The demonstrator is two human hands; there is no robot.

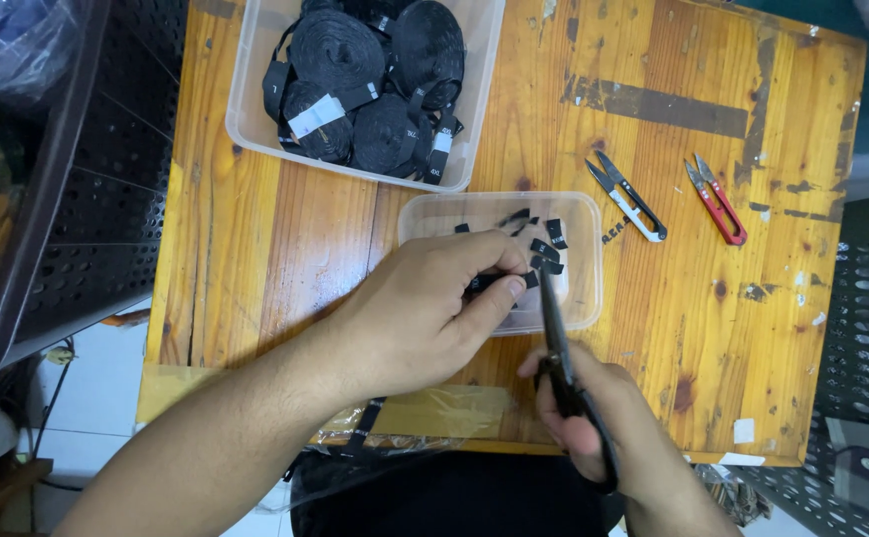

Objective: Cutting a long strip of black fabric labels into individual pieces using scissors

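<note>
1. Hands over small clear tub (pixel 584 214) at table (pixel 325 239) front edge.
2. Left hand (pixel 420 313): fingers curled narrow, thumb and forefinger pinching end of black label strip (pixel 489 283) just above tub.
3. Right hand (pixel 594 418): closed around handles of black scissors (pixel 557 338), blades pointing up toward pinched strip, tips at strip end. Can't tell whether blades are touching it.
4. Small tub holds a few cut black label pieces (pixel 552 239), scattered at its far right side.
5. Bigger clear bin (pixel 246 109) behind, well apart from hands, packed with rolls of black label tape (pixel 340 50), some with white tags.
6. Two thread snips lie right of tub: black-handled snips (pixel 628 199) nearer, red-handled snips (pixel 718 199) farther right. Neither touched.
7. Black strip trails off table front edge under left forearm.
</note>
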